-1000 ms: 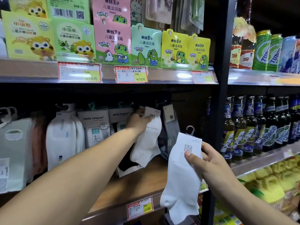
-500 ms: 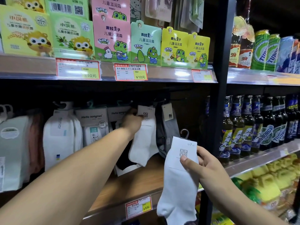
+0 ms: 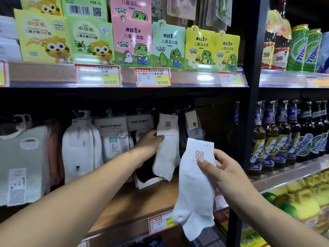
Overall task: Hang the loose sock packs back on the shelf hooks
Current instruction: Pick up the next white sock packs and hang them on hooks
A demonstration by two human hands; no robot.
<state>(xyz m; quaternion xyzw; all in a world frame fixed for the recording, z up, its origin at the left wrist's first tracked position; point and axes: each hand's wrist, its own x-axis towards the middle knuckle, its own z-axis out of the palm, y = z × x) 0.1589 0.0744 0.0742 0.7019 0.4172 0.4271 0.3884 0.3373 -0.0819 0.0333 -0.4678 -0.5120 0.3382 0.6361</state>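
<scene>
Where shelf edge (image 3: 114, 223) ends, both hands gripping white socks.

A store aisle is seen: a wooden shelf (image 3: 128, 202) is framed by a black upright post (image 3: 249, 122); beer bottles (image 3: 277, 136) are ranged beyond its right edge, under dim light.
</scene>
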